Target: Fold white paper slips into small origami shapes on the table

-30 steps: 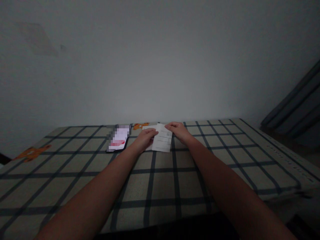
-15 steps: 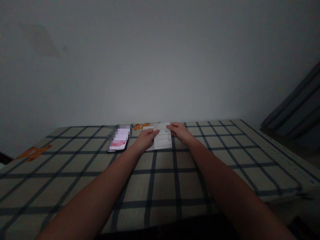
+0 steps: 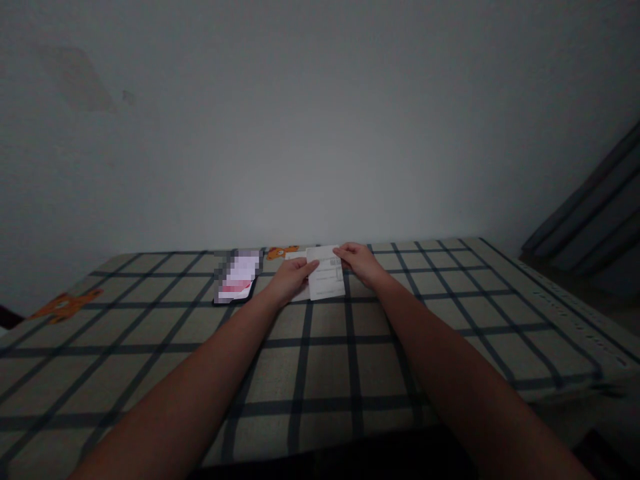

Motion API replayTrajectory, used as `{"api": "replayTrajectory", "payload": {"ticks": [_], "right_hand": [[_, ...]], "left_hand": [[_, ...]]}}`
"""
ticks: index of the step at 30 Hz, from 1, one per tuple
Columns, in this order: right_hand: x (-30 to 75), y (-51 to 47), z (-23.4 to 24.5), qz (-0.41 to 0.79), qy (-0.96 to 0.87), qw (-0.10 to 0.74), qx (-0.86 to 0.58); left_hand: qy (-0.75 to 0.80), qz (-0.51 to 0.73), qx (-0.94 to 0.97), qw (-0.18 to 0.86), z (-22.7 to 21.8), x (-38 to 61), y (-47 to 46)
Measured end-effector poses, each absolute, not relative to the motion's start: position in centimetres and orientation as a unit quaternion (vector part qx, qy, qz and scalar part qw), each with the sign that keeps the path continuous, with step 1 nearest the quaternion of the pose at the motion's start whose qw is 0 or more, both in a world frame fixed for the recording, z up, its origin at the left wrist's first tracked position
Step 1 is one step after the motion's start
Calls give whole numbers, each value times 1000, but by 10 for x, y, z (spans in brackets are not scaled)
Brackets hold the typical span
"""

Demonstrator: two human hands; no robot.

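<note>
A small white printed paper slip [image 3: 326, 280] lies on the far side of the checked tablecloth [image 3: 320, 360]. My left hand [image 3: 289, 279] pinches its left edge with fingers closed. At the slip's upper right corner my right hand [image 3: 358, 261] holds it, fingers curled. Both forearms reach straight out across the table. Another bit of white paper [image 3: 296, 255] shows just behind my left hand.
A phone [image 3: 236, 279] with a lit, blurred screen lies left of my left hand. Orange bear prints [image 3: 64, 304] dot the cloth. A plain wall stands right behind the table. Dark slanted boards [image 3: 595, 220] lean at the far right.
The slip, tilted and lifted a second ago, now lies flatter and squarer between my hands. My hands have barely shifted.
</note>
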State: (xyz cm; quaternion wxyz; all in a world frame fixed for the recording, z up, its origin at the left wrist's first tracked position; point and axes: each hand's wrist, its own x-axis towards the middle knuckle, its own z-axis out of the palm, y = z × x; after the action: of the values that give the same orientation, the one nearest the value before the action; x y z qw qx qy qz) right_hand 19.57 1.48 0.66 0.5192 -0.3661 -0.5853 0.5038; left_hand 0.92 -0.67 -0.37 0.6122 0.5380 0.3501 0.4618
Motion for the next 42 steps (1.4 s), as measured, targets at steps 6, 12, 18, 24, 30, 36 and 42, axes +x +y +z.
{"api": "replayTrajectory", "payload": {"ticks": [6, 12, 18, 24, 30, 36, 42], "right_hand": [[196, 14, 5, 468, -615, 518, -366], [197, 16, 3, 476, -608, 518, -368], [197, 15, 4, 473, -609, 520, -368], [195, 9, 9, 484, -602, 517, -368], [194, 10, 9, 529, -573, 520, -350], [196, 16, 5, 508, -582, 532, -347], [198, 17, 5, 433, -603, 559, -370]], "left_hand": [[355, 514, 547, 557, -7, 4, 2], [343, 492, 559, 573, -8, 4, 3], [337, 496, 532, 598, -5, 6, 0], [379, 530, 527, 547, -3, 4, 0], [388, 537, 544, 515, -5, 3, 3], [385, 530, 536, 532, -3, 4, 0], [347, 508, 532, 582, 0, 4, -3]]}}
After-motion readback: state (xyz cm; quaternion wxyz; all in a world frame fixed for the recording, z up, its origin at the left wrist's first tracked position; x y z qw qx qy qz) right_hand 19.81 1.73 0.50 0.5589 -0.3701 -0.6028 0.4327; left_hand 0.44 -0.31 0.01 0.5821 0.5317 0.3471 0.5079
